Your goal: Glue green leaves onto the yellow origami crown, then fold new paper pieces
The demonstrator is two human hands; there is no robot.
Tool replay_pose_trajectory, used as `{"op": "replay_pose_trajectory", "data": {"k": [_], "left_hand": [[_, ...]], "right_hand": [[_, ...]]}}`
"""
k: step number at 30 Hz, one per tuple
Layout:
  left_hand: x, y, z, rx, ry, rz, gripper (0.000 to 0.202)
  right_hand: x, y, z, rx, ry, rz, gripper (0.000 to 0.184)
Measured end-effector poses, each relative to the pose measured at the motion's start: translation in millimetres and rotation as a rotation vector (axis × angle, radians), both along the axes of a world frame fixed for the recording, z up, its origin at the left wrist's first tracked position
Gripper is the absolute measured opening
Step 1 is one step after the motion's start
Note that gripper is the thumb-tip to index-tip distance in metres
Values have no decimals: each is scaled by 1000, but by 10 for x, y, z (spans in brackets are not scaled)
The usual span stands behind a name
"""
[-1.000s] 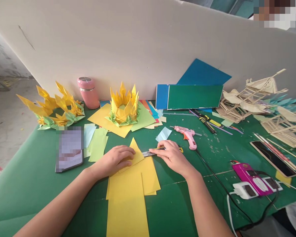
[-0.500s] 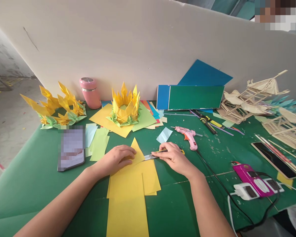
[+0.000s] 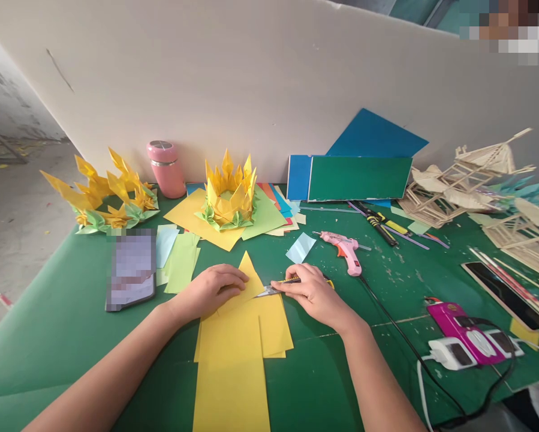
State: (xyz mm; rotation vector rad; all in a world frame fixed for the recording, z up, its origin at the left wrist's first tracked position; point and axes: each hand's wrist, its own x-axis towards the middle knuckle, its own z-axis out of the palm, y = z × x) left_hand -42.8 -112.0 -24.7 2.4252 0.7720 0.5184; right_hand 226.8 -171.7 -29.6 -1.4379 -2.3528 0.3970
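Note:
My left hand (image 3: 213, 290) lies palm down on a folded yellow paper (image 3: 250, 282), its fingers curled slightly and pressing the sheet to the green table (image 3: 71, 324). My right hand (image 3: 313, 292) is closed round a yellow utility knife (image 3: 282, 285) whose blade tip meets the right edge of the fold. More yellow sheets (image 3: 235, 366) lie stacked under the fold and run toward me.
A phone (image 3: 131, 270), pale green paper pieces (image 3: 179, 264), folded yellow paper flowers (image 3: 229, 195), a pink flask (image 3: 165, 169) and a pink glue gun (image 3: 346, 249) surround the work. Wooden stick models (image 3: 467, 180) and a power strip (image 3: 467, 348) with cables sit at the right.
The knife blade has slid left and slightly toward me along the fold's right edge. My left hand has stayed pressed on the paper.

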Motion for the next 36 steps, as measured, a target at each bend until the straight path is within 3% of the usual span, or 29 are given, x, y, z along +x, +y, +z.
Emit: {"op": "replay_pose_trajectory", "data": {"k": [36], "left_hand": [[-16,29,-67,34,-67,-36,23]], "right_hand": [[-210,-70,86,-79,5,86,36]]}}
